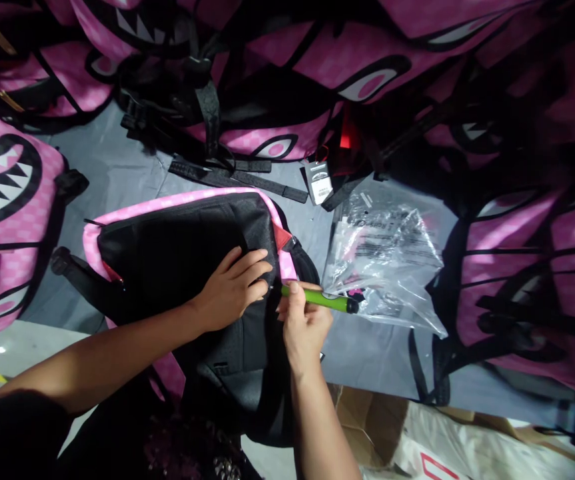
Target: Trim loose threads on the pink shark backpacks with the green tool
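Note:
A backpack (177, 250) lies on the grey-covered table before me, its black side facing up and a pink checkered edge around it. On the black fabric, near its right edge, rests my left hand (234, 290), palm down with the fingers stretched out and slightly apart. My right hand (304, 323) is closed around a green pen-shaped tool (322, 299) with a black end. The tool's thin tip points left at the backpack's edge, close to my left fingertips. Whether the tip touches the fabric, I cannot tell.
A clear plastic bag (387, 247) lies to the right of the backpack. Pink and black backpacks (287, 60) crowd the back, with another backpack (2, 213) at left. Behind mine lie black straps (247, 181) and a hang tag (320, 183). Below the table edge stands a cardboard box (372, 420).

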`<state>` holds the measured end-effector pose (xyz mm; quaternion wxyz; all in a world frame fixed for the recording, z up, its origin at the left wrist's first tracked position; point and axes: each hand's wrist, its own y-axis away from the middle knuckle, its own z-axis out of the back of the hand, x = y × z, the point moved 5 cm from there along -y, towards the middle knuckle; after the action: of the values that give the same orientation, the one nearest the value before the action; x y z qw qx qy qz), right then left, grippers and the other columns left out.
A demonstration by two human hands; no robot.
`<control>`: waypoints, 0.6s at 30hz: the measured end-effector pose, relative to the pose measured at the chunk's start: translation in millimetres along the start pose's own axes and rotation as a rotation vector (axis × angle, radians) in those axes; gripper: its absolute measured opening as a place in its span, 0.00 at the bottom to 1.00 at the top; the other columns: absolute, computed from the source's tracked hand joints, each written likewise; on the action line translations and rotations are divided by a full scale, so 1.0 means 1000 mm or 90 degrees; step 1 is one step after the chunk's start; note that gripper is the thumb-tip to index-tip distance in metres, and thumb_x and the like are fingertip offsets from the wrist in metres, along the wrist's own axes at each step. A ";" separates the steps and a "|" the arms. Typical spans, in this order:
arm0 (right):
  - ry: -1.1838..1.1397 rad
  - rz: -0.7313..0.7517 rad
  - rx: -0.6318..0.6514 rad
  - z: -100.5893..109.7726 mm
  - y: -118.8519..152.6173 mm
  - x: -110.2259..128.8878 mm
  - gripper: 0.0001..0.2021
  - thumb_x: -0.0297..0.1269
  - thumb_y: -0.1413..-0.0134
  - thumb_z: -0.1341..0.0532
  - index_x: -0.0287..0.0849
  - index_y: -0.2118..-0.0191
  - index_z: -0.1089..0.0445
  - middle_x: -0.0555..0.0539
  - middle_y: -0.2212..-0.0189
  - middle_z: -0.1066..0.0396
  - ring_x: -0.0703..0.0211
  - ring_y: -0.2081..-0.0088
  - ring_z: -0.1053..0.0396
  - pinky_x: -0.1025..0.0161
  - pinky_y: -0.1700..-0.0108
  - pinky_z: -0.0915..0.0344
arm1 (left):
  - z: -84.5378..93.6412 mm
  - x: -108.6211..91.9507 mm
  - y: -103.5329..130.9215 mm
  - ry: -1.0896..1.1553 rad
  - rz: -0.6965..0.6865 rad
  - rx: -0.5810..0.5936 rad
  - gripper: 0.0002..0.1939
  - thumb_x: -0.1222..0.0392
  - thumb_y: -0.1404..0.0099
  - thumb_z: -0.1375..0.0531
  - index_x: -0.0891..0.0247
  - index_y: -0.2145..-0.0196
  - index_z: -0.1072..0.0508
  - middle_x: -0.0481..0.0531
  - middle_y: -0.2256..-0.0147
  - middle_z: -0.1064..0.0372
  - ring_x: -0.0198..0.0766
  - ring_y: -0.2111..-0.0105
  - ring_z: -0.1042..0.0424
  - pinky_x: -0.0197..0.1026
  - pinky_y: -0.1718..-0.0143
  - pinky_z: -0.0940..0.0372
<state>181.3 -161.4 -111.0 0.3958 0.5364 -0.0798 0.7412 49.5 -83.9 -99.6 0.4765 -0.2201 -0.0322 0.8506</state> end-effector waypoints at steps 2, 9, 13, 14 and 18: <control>-0.007 -0.002 -0.001 0.000 0.000 0.001 0.22 0.58 0.40 0.42 0.40 0.67 0.32 0.54 0.84 0.35 0.64 0.83 0.37 0.67 0.80 0.41 | -0.001 0.000 0.000 -0.003 -0.001 0.003 0.05 0.58 0.30 0.43 0.57 0.64 0.28 0.46 0.49 0.29 0.37 0.36 0.43 0.48 0.28 0.63; -0.019 0.006 0.004 0.000 0.000 0.002 0.21 0.56 0.40 0.42 0.40 0.67 0.32 0.54 0.84 0.35 0.64 0.83 0.38 0.67 0.81 0.41 | -0.002 0.000 0.000 -0.004 0.000 0.009 0.05 0.58 0.30 0.42 0.57 0.64 0.28 0.45 0.49 0.29 0.37 0.37 0.42 0.48 0.28 0.58; -0.019 -0.002 0.014 0.001 -0.001 0.003 0.21 0.56 0.40 0.41 0.39 0.67 0.32 0.54 0.84 0.35 0.64 0.84 0.38 0.67 0.81 0.41 | -0.004 0.003 -0.001 -0.004 0.004 0.037 0.05 0.57 0.30 0.43 0.57 0.63 0.28 0.46 0.48 0.29 0.38 0.37 0.41 0.49 0.29 0.55; -0.018 -0.001 0.016 0.001 -0.001 0.003 0.21 0.56 0.40 0.41 0.39 0.66 0.32 0.54 0.84 0.35 0.64 0.84 0.38 0.67 0.81 0.41 | -0.004 0.003 -0.001 -0.004 0.004 0.040 0.05 0.57 0.30 0.43 0.57 0.63 0.28 0.46 0.48 0.29 0.39 0.37 0.41 0.49 0.29 0.55; 0.004 0.001 0.010 -0.002 -0.002 0.002 0.22 0.56 0.40 0.42 0.39 0.67 0.31 0.53 0.84 0.34 0.64 0.84 0.37 0.67 0.82 0.42 | -0.004 -0.001 0.000 -0.009 -0.003 0.020 0.04 0.57 0.31 0.41 0.58 0.63 0.27 0.47 0.49 0.29 0.39 0.38 0.40 0.49 0.30 0.54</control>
<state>181.4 -158.1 -110.5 0.3913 0.5370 -0.0730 0.7437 50.8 -85.2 -102.7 0.4819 -0.2065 -0.0227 0.8512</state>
